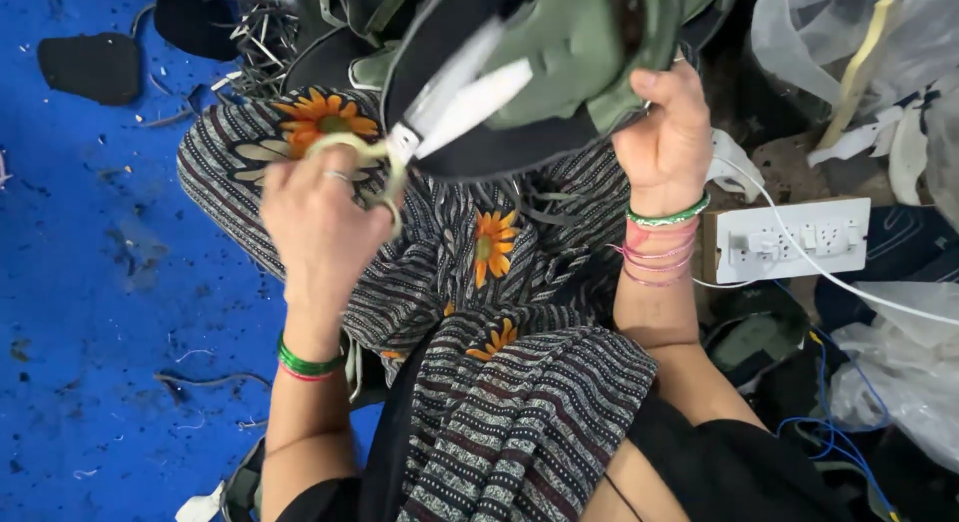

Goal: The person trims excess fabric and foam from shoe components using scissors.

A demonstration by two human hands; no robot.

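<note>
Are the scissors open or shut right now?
Open. The scissors in the left hand show two pale blades spread apart in a V over the black edge of the green piece that the right hand holds.

Scissors (440,112) at green shoe (569,52)

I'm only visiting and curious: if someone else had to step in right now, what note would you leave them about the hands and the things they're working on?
Left hand: fingers through the pale handles of the scissors, blades open against the dark edge of the shoe upper.
Right hand: gripping the green and black shoe upper from the side, holding it up over the lap.
Around: thin dark trimmings lie on the blue floor; a white power strip sits to the right.
Done: some trimming, judging by the strips on the floor.
Left: how much edge remains uncut cannot be told from this view.
</note>
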